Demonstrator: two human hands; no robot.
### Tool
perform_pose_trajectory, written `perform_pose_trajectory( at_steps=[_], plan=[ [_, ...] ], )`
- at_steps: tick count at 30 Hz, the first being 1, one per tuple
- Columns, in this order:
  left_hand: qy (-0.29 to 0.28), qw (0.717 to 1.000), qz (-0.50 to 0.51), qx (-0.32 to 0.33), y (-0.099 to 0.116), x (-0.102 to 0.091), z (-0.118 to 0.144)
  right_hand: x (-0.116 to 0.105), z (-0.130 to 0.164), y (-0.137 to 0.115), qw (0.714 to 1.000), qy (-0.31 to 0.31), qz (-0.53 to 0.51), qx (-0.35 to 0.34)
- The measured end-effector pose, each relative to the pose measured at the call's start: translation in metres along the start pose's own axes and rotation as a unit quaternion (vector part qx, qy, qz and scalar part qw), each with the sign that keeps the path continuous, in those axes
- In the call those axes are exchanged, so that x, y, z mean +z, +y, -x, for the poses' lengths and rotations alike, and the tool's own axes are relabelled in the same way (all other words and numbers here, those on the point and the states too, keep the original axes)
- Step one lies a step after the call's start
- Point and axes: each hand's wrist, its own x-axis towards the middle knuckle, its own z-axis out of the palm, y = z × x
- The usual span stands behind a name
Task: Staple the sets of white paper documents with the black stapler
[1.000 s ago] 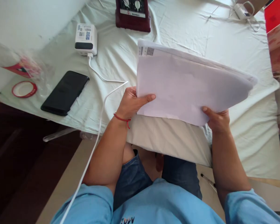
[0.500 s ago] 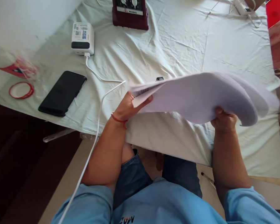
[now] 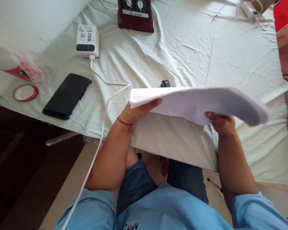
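A stack of white paper sheets (image 3: 182, 100) is held up above the front part of the cloth-covered table, its far right end bending down and blurred. My left hand (image 3: 140, 110) grips the left end, thumb on the near face and the other fingers hidden behind the paper. Around that wrist is a red string bracelet. My right hand (image 3: 222, 123) pinches the lower edge right of the middle, thumb on top. Just behind the paper, a small black object (image 3: 166, 83) shows in part; I cannot make out what it is.
A black phone (image 3: 66, 95) and a red-rimmed tape roll (image 3: 25, 93) lie at the left. A white charger block (image 3: 87, 41) trails a white cable (image 3: 104, 118) across the table's front edge. A dark red device with dials (image 3: 135, 19) stands at the back.
The sheets, fanned apart at the right before, now lie closer together, and the left corner flap has closed. My right hand has shifted left along the lower edge.
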Motion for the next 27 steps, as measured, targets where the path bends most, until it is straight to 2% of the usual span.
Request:
perform_pose_trajectory(
  at_steps=[3,5,9,13,16,19,23,25,27],
  plan=[
    [0.002,0.999,0.008,0.031,0.008,0.004,0.000,0.008,0.001,-0.004,0.999,-0.011,0.009,-0.033],
    [0.008,1.000,0.010,0.024,0.012,0.005,-0.001,0.013,0.002,-0.009,0.999,-0.019,0.029,-0.022],
    [-0.025,0.998,0.027,-0.057,0.013,0.002,0.001,0.010,0.005,-0.025,0.995,-0.032,0.063,0.073],
    [-0.111,0.981,0.055,-0.147,0.017,-0.004,0.005,-0.010,0.017,-0.042,0.976,-0.034,0.068,0.204],
    [-0.145,0.972,0.070,-0.172,0.027,-0.007,0.009,-0.025,0.025,-0.047,0.966,-0.080,0.078,0.234],
    [-0.182,0.961,0.066,-0.199,0.035,-0.010,0.011,-0.037,0.025,-0.052,0.963,-0.101,0.155,0.194],
    [-0.305,0.925,0.018,-0.228,0.037,-0.010,0.008,-0.043,0.020,-0.074,0.955,-0.077,0.275,0.075],
    [-0.365,0.904,-0.014,-0.220,0.037,-0.007,0.005,-0.037,0.018,-0.089,0.936,-0.111,0.335,0.018],
    [-0.412,0.891,-0.047,-0.186,0.037,-0.002,0.003,-0.022,0.019,-0.104,0.900,-0.162,0.405,-0.024]
  ],
)
